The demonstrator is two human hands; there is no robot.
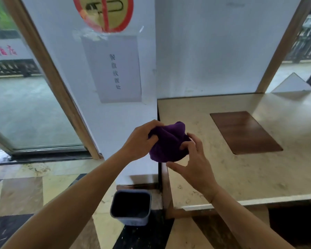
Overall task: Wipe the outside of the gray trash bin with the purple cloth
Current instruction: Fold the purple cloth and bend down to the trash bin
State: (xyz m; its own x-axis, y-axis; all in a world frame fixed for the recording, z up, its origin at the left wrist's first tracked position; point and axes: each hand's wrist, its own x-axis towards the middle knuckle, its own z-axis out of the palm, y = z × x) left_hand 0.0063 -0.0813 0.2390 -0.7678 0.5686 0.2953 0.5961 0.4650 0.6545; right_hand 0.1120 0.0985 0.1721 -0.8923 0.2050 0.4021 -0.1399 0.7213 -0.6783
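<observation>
The purple cloth [166,142] is bunched up in the air between both hands, over the left edge of the counter. My left hand [140,139] grips its left side with closed fingers. My right hand [194,159] pinches its right side with thumb and fingers, the other fingers spread. The gray trash bin [131,221] stands upright on the floor below the hands, against the counter's left end. Its dark inside faces up at me and nothing touches it.
A beige stone counter [250,168] with a brown wooden inset [244,132] fills the right side. A white pillar [104,112] with a paper notice stands behind the bin. A glass door [25,108] is on the left. The floor is tiled.
</observation>
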